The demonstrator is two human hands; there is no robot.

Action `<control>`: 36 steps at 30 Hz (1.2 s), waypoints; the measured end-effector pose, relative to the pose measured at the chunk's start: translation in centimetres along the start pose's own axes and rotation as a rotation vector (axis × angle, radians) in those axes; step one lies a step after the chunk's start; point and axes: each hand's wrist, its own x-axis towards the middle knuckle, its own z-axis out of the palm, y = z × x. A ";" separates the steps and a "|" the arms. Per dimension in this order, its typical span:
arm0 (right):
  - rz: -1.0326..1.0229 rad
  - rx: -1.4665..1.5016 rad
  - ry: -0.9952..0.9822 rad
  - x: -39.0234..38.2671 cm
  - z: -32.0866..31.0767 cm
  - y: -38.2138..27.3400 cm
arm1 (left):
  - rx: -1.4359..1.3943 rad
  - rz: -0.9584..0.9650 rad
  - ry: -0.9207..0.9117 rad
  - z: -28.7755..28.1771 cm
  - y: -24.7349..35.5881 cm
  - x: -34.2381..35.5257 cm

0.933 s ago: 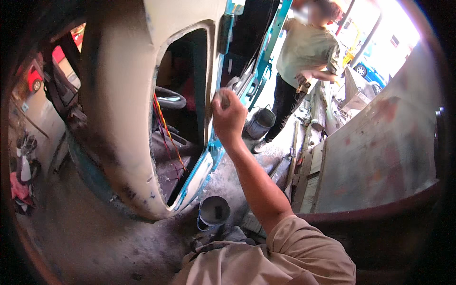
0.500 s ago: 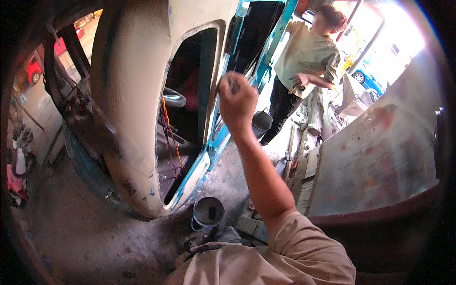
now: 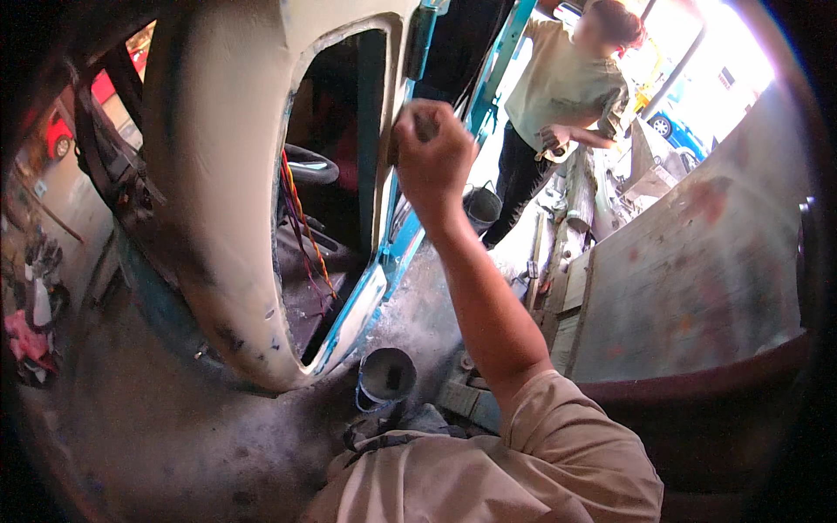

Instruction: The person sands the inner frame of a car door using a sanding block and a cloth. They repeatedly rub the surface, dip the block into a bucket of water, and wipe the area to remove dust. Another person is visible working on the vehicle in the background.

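Observation:
My right hand (image 3: 436,161) is raised at arm's length, its fingers curled closed against the narrow pillar (image 3: 394,87) beside a window opening. Whatever the fingers hold, if anything, is hidden. The pillar belongs to a cream-coloured vehicle body (image 3: 231,174) with turquoise edges and dark scuffs low down. Through the glassless opening I see a steering wheel (image 3: 318,166) and loose orange and purple wires (image 3: 301,222). A turquoise hinge (image 3: 424,44) sits just above my hand. My left hand is out of view.
A bucket (image 3: 388,375) stands on the floor close to my body, and another bucket (image 3: 482,207) is beyond my forearm. A person (image 3: 567,78) in a light shirt stands at the far right. Planks (image 3: 558,261) and a large grey panel (image 3: 680,288) line the right side.
My right hand has moved up slightly along the pillar, still closed. The view has shifted a little, so the vehicle body sits further left.

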 end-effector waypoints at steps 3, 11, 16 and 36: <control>0.074 -0.080 -0.033 -6.2 0.4 5.7 | -0.003 0.016 -0.020 0.6 0.1 -0.3; 0.019 0.037 0.041 -2.5 -0.9 2.1 | 0.067 0.129 -0.107 0.7 -2.0 2.6; 0.149 0.046 -0.075 -6.3 0.9 5.9 | 0.246 0.312 -0.262 0.2 -7.7 5.3; 0.086 0.090 0.005 -8.1 0.5 7.9 | 0.187 0.068 -0.312 -0.1 -4.1 7.5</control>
